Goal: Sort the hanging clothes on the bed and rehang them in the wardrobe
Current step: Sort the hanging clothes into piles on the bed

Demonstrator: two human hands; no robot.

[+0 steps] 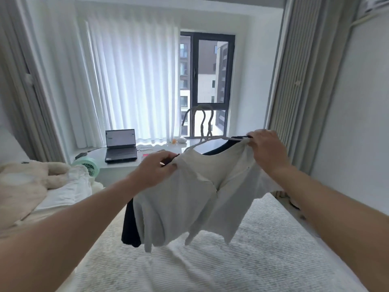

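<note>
left hand (156, 170) pinched shut on the left shoulder of a white top (202, 197); right hand (268, 149) clamped on its right shoulder; hands well apart, both arms stretched forward, top held spread in the air above the bed (263, 260); top sits on a white hanger (205, 125), hooks of at least two hangers stick up between the hands; black garment (130, 224) hangs behind the white one, its hem near the bedcover, contact unclear; bed has a white ribbed cover; rumpled cream bedding (27, 186) at left; beyond the bed a white tabletop (168, 147) carries an open laptop (120, 146); mint fan (87, 165) beside it; sheer curtains (130, 81) half cover a dark-framed window (207, 68)
</note>
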